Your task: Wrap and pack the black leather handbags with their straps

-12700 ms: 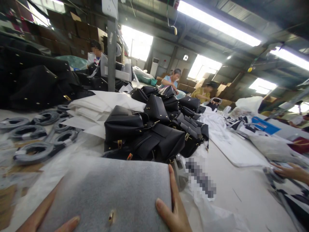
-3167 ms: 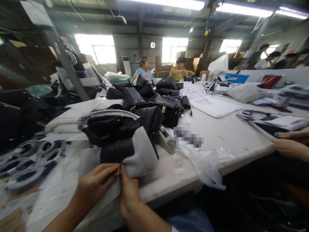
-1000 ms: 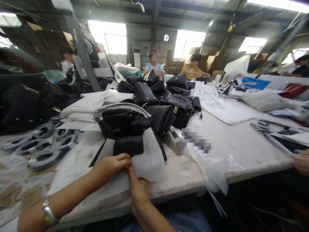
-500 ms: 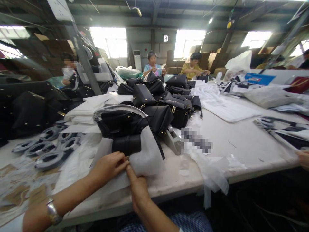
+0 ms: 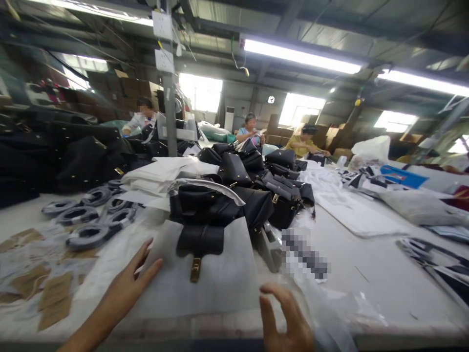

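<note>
A black handbag lies in front of me with a grey-white foam sheet spread over its front. The bag's black flap with a gold clasp hangs down over the sheet. My left hand rests flat on the sheet's left edge, fingers stretched out. My right hand hovers at the sheet's lower right corner, fingers curled loosely apart, holding nothing.
More black bags are piled behind. Coiled grey straps and brown tags lie at left, folded white sheets behind them, clear plastic at right. A steel post rises from the table. Other people work at the far end.
Both hands have let go of the clasp and moved apart. The foam sheet now lies flat with the flap and clasp on top. The view has tilted up.
</note>
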`<state>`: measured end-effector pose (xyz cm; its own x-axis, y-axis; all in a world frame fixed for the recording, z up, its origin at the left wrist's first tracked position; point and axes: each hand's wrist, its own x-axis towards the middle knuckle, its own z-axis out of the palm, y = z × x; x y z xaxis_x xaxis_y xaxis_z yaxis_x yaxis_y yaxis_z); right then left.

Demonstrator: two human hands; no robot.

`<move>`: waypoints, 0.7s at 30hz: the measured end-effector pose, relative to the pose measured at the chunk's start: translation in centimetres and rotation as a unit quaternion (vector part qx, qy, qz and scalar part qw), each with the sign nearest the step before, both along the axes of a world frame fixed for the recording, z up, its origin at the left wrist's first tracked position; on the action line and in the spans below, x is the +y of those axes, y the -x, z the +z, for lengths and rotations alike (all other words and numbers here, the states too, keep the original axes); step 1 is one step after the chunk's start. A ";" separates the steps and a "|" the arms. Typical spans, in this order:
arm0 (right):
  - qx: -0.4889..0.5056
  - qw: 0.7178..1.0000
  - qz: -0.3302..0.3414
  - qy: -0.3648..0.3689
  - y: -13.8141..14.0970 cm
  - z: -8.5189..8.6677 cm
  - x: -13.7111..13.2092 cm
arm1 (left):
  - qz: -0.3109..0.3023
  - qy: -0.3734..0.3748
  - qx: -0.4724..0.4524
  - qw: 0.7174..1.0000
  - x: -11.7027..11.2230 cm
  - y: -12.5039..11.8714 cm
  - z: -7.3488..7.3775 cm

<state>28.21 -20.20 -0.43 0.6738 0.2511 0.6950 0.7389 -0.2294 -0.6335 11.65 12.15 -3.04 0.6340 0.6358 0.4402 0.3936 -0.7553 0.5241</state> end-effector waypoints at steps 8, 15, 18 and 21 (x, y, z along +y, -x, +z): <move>-0.260 0.871 0.199 0.367 -5.8 7.2 8.9 | -0.220 -0.319 0.081 0.918 -1.6 -4.6 5.0; -0.200 0.803 0.188 0.530 -9.9 8.8 11.9 | -0.259 -0.269 0.189 0.908 1.5 -8.2 8.9; -0.185 0.786 0.184 0.560 -10.3 9.4 12.6 | -0.238 -0.257 0.237 0.906 1.7 -8.5 9.4; -0.166 0.771 0.196 0.583 -10.4 9.8 13.3 | -0.235 -0.259 0.258 0.900 1.5 -8.7 9.7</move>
